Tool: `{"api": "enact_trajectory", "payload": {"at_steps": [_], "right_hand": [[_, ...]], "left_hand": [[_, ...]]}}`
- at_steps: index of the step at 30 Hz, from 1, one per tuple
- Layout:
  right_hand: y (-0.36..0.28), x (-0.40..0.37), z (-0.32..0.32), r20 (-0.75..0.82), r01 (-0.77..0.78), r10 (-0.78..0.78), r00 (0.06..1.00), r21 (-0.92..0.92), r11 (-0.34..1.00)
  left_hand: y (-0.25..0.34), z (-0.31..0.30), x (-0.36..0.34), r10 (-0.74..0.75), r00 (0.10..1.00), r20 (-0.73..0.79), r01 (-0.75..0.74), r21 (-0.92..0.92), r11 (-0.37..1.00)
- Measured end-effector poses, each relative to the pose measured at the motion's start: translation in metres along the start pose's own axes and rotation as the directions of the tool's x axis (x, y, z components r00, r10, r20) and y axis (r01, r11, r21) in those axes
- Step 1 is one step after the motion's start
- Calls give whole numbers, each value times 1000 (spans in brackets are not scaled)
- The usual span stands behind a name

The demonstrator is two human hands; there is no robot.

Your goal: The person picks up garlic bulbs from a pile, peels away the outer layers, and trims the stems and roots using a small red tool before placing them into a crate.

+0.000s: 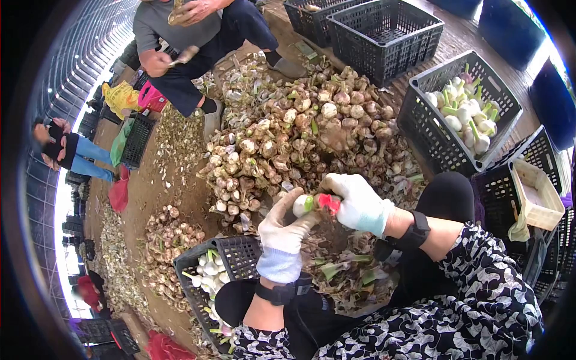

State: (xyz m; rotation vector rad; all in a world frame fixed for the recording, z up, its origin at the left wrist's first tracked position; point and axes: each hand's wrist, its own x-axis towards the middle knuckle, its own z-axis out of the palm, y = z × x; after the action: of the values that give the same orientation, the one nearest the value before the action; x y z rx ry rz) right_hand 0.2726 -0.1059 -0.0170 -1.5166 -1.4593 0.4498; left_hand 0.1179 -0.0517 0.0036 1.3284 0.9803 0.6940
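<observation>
A trimmed white garlic bulb [299, 206] with a short green stem is pinched in the gloved fingers of my left hand [279, 233]. My right hand [362, 206], also gloved, is closed around a small bright red tool [329, 204] whose working end is mostly hidden. The red piece sits right at the bulb's green stem end. Both hands are in front of my body, over the near edge of a big heap of unpeeled garlic [300, 141]. Cut stems and dry husks [345, 273] lie below them.
A black crate [243, 255] with peeled garlic stands at my left knee. Another full crate [429, 129] is at right, near a wooden box [536, 195] and an unfilled crate [384, 45]. Across the heap sits a person [180, 36]; others [75, 147] are at far left.
</observation>
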Motion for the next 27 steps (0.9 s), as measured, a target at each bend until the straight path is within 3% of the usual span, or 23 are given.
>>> {"api": "enact_trajectory", "payload": {"at_steps": [3, 4, 5, 6, 8, 9, 10, 11, 12, 13, 14, 15, 16, 17, 18, 19, 20, 21, 22, 24, 25, 27], "right_hand": [[8, 3, -3, 13, -172, 171, 985, 103, 980], [11, 4, -10, 99, -220, 218, 971, 12, 975], [24, 1, -4, 158, -281, 238, 958, 373, 884], [29, 3, 0, 221, -320, 232, 947, 676, 664], [27, 0, 2, 263, -360, 246, 933, 711, 604], [20, 1, 1, 306, -399, 258, 917, 740, 541], [15, 1, 3, 249, -339, 230, 941, 685, 644], [10, 1, 5, 191, -278, 202, 960, 615, 738], [6, -1, 8, 56, -102, 87, 995, 384, 918], [2, -2, 9, 35, -106, 100, 994, 256, 961], [-5, 0, 3, 40, -104, 97, 995, 259, 960], [-17, 2, -7, 194, -329, 266, 944, 532, 780], [-22, 3, -13, 385, -524, 362, 849, 704, 480], [-13, 2, -4, 360, -485, 337, 870, 749, 452], [-6, 0, 2, 359, -484, 336, 871, 748, 453], [-1, -2, 8, 253, -380, 288, 924, 707, 597], [-3, -1, 10, 151, -267, 222, 963, 641, 720], [-9, -2, 4, 221, -394, 328, 918, 580, 713], [-8, -2, 6, 221, -396, 331, 918, 581, 711], [-7, -3, 9, 123, -278, 251, 960, 499, 821], [-6, -3, 10, 125, -279, 250, 960, 499, 820], [-2, -3, 10, -63, 63, -46, 997, 322, 945]], "left_hand": [[9, -3, -2, -60, 993, 104, 71, -110, 991], [10, -5, -2, -52, 984, 171, 84, -180, 980], [8, -9, -1, -116, 966, 230, 173, -245, 954], [6, -10, 1, -115, 966, 230, 172, -245, 954], [-1, -12, 5, 62, 969, 238, -34, -118, 992], [-8, -14, 8, 63, 969, 238, -35, -119, 992], [-17, -16, 12, 40, 954, 297, 76, -370, 926], [-17, -15, 11, 37, 944, 327, 134, -483, 865], [-17, -13, 11, 33, 934, 357, 195, -584, 788], [-17, -7, 8, 35, 972, 234, 76, -452, 889], [-12, -3, 4, 61, 992, 107, -27, -291, 956], [0, -3, -2, 21, 989, 144, 34, -369, 929], [0, -7, -1, 16, 991, 130, 39, -409, 911], [-4, -7, 0, 49, 994, 96, -10, -378, 926], [-7, -6, 1, 85, 994, 64, -58, -344, 937], [-7, -5, 1, 87, 994, 65, -60, -344, 937], [-5, -4, 0, 122, 992, 27, -116, -173, 978], [-5, -4, -1, 162, 987, -3, -162, 6, 987], [-7, -3, -1, 159, 987, -1, -159, 7, 987], [-9, -2, -2, 376, 925, 62, -354, 503, 789], [-9, -2, -2, 375, 925, 61, -353, 503, 789], [-6, -1, -1, 174, 984, 41, -176, 51, 983]]}}
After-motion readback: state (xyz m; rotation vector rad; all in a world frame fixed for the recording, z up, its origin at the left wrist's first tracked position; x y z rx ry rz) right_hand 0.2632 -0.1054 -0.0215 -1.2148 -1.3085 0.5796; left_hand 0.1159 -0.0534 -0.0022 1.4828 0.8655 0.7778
